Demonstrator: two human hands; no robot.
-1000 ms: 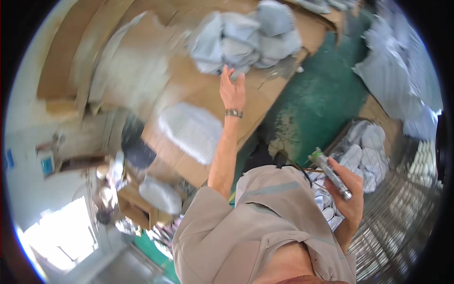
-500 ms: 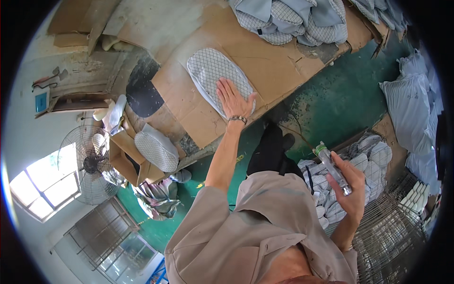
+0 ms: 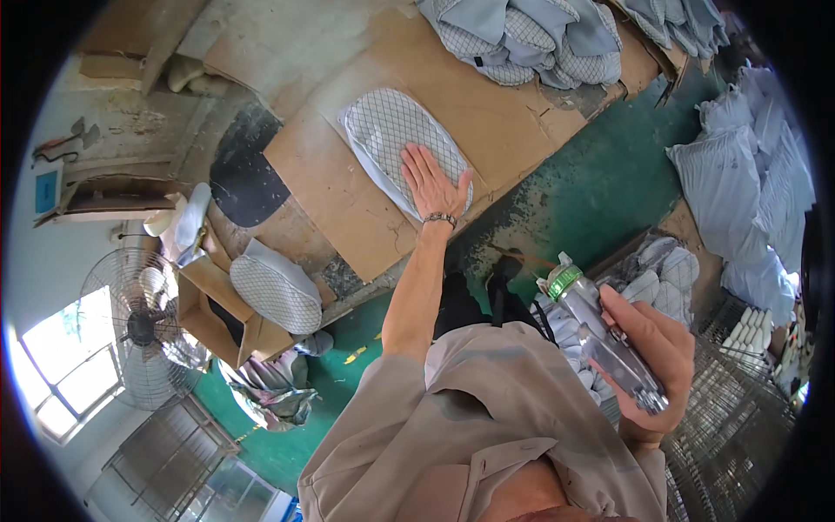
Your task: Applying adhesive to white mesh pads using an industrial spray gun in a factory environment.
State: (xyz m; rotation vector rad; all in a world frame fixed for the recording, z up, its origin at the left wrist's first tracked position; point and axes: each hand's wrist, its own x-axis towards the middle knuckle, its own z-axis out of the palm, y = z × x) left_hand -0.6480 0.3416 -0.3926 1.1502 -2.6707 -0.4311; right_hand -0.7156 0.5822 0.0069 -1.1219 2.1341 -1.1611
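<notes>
On the cardboard-covered table (image 3: 383, 48), an oval padded piece (image 3: 400, 122) of pale grey cloth with a dark grid pattern lies flat. My left hand (image 3: 430, 183) presses on its right half, palm down, fingers stretched out. In my right hand (image 3: 652, 348), away from the table and in front of my right side, is a clear, silvery bottle-like tool (image 3: 600, 335) with a green collar (image 3: 564, 280) at its upper end. My fingers wrap round its body. Its exact kind is unclear.
More gridded pieces lie heaped (image 3: 531, 39) at the table's far right. Another piece (image 3: 274, 287) leans by an open cardboard box (image 3: 217, 317) at left, near a large fan (image 3: 143, 326). White sacks (image 3: 722, 191) and a wire rack (image 3: 731, 418) stand at right.
My right hand has brought the bottle-like tool up closer to the head camera, where it looks larger. My left hand stays flat on the padded piece. The whole view has shifted slightly.
</notes>
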